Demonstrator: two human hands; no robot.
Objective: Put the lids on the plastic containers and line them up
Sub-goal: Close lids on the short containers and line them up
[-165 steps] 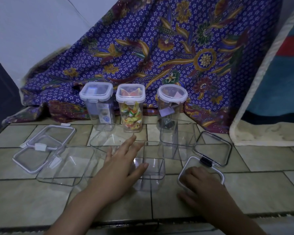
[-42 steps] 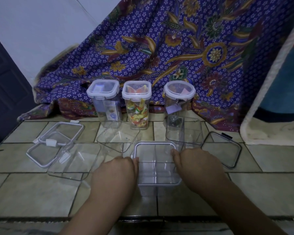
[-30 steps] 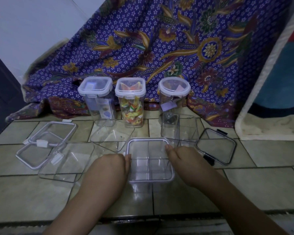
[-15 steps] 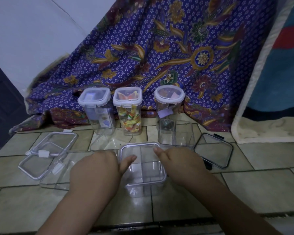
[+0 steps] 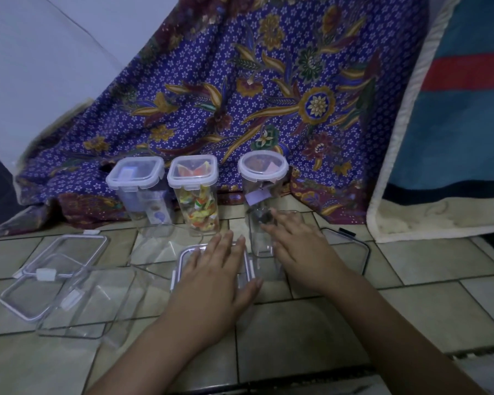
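A clear square container with a white-rimmed lid (image 5: 183, 253) stands on the tiled floor in front of me. My left hand (image 5: 214, 280) lies flat on top of that lid, fingers apart. My right hand (image 5: 297, 246) reaches past it, fingers spread, over an empty clear container (image 5: 258, 240) just behind; I cannot tell if it touches. Three lidded jars stand in a row at the back: a left one (image 5: 136, 178), a middle one with colourful contents (image 5: 193, 173) and a round one (image 5: 263, 166).
Two white-rimmed lids (image 5: 66, 252) (image 5: 26, 300) lie on the left. An empty clear container (image 5: 92, 303) lies beside them and another (image 5: 154, 246) sits behind it. A black-rimmed lid (image 5: 351, 252) lies on the right. Patterned cloth (image 5: 268, 95) hangs behind.
Both hands have left the sides of the lidded container. My left hand has moved onto its lid, and my right hand has moved forward to the empty container behind.
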